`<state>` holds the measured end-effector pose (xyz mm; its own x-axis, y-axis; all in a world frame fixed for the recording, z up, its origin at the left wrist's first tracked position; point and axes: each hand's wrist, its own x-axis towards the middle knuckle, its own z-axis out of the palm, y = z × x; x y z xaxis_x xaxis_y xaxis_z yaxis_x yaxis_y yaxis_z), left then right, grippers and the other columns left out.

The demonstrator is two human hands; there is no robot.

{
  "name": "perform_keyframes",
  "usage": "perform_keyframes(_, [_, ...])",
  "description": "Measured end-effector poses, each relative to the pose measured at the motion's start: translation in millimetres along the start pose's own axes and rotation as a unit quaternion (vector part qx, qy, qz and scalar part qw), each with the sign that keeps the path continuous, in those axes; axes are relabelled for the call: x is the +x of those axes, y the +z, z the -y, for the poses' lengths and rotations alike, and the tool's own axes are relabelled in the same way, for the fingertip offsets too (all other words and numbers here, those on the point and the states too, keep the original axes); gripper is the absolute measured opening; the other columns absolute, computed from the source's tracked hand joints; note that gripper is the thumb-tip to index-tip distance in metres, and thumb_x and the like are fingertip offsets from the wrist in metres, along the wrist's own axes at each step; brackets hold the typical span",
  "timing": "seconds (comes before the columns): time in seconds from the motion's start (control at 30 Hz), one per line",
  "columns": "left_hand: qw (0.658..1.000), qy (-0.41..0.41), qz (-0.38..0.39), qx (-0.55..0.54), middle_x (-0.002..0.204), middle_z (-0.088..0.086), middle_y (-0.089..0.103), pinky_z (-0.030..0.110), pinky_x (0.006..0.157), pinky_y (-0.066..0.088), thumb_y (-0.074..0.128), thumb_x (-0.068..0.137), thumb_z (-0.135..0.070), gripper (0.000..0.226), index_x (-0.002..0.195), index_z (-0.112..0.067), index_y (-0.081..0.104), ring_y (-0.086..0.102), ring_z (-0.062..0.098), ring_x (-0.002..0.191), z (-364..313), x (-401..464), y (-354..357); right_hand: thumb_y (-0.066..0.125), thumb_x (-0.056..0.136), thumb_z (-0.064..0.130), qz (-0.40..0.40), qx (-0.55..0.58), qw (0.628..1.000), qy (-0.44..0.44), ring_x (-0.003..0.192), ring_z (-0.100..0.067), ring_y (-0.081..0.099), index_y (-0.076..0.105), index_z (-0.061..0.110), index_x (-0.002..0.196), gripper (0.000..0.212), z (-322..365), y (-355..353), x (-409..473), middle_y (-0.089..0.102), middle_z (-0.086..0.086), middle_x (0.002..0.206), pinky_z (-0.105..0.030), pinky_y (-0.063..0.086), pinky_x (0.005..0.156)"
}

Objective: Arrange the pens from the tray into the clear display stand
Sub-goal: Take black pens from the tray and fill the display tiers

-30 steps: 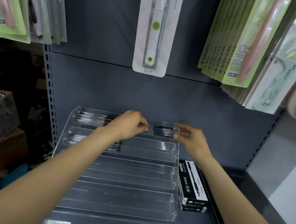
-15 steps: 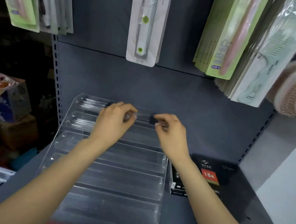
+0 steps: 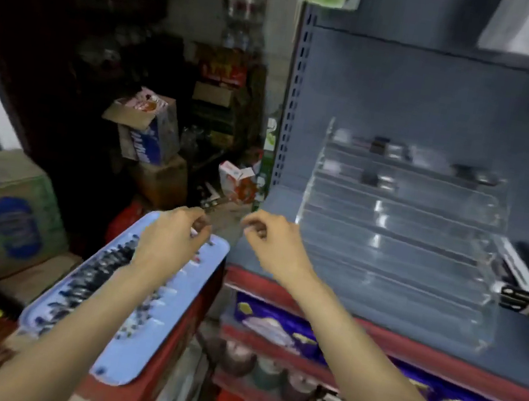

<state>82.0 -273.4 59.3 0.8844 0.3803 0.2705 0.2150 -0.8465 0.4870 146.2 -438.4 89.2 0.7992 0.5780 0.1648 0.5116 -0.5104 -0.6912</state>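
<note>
We hold nothing: left hand (image 3: 174,238) loosely curled over the pens (image 3: 95,274) in the blue tray (image 3: 126,362), right hand (image 3: 270,239) beside it. Next, pick pens (blurred here) for the clear display stand (image 3: 399,235).

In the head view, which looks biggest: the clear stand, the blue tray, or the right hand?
1. Stand
2. Tray, close behind; it sits nearer the camera, so the true order is unsure
3. Right hand, clearly smallest
</note>
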Motion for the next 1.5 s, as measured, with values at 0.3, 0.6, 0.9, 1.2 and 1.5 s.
perform_keyframes(0.3, [0.983,-0.156,0.085,-0.035,0.095,0.01,0.071,0.037,0.078,0.051,0.058,0.087,-0.021,0.009,0.083,-0.022,0.066,0.065,0.03,0.095,191.3,-32.6,-27.3,0.043,0.098,0.009,0.178,-0.044,0.981,0.068,0.065,-0.029,0.054,0.056,0.005,0.123,0.029,35.7,182.5,36.6,0.06,-0.013,0.085,-0.037,0.046,0.059])
perform_keyframes(0.6, [0.975,-0.128,0.178,-0.022,0.127,0.012,0.057,0.032,0.094,0.044,0.054,0.092,-0.014,0.029,0.121,-0.009,0.059,0.054,0.028,0.114,256.3,2.2,7.8,0.048,0.098,0.019,0.191,-0.09,0.969,0.13,0.101,-0.033,0.061,0.05,0.01,0.132,0.036,2.5,256.8,90.4,0.05,-0.015,0.135,-0.047,0.05,0.089])
perform_keyframes(0.9, [0.956,-0.019,0.28,0.086,0.156,-0.01,0.017,0.028,0.103,0.034,0.036,0.1,-0.026,0.047,0.146,-0.024,0.028,0.023,0.012,0.141,284.2,29.3,30.4,0.051,0.096,0.017,0.209,-0.157,0.95,0.17,0.12,-0.036,0.049,0.046,0.01,0.136,0.041,-12.4,287.0,116.7,0.043,-0.018,0.138,-0.046,0.047,0.095])
perform_keyframes(1.2, [0.95,0.002,0.314,0.006,0.152,0.003,0.03,0.033,0.11,0.032,0.046,0.097,-0.021,0.042,0.138,-0.016,0.043,0.031,0.02,0.138,308.5,44.9,40.7,0.056,0.09,0.008,0.194,-0.118,0.941,0.251,0.083,-0.033,0.059,0.05,0.003,0.081,0.012,-2.8,288.9,130.5,0.058,-0.019,0.089,-0.039,0.047,0.072])
perform_keyframes(1.5, [0.955,-0.017,0.286,-0.077,0.139,0.008,0.047,0.024,0.1,0.035,0.049,0.095,-0.017,0.036,0.131,-0.01,0.052,0.048,0.024,0.124,313.5,54.5,38.5,0.06,0.091,0.01,0.108,-0.022,0.951,0.288,0.099,-0.037,0.062,0.067,-0.006,0.1,0.02,14.6,283.6,123.3,0.066,-0.026,0.107,-0.042,0.047,0.094])
